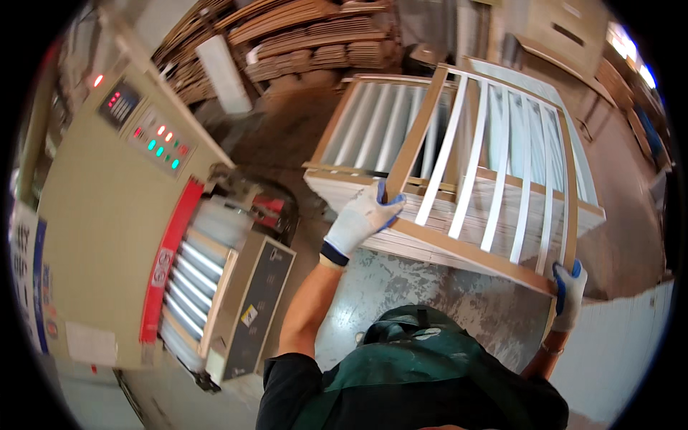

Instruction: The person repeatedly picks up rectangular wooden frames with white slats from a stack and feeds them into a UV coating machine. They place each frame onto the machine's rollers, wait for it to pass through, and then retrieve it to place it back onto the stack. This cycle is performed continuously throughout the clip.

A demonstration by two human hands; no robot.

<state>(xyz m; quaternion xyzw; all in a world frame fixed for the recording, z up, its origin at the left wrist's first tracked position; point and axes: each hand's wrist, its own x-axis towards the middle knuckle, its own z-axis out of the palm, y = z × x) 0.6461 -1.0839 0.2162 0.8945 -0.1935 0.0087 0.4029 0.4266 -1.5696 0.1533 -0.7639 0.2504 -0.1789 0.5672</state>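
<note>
Both my hands, in white gloves with blue palms, grip a slatted wooden frame point(473, 253) with brown rails and white slats. My left hand point(364, 221) is closed round its near left corner. At the near right corner my right hand point(570, 292) is closed on the side rail. The frame is held tilted over a stack of similar slatted panels point(344, 192), whose left part shows beside it. Whether the frame's far end rests on the panels behind it, I cannot tell.
At left stands a beige machine point(86, 215) with a lit control panel point(159, 140) and a red strip point(170, 261). Beside it, another slatted piece lies next to a dark-sided box point(258, 308). Brown boards point(308, 36) are piled at the back; a white board point(223, 75) leans there.
</note>
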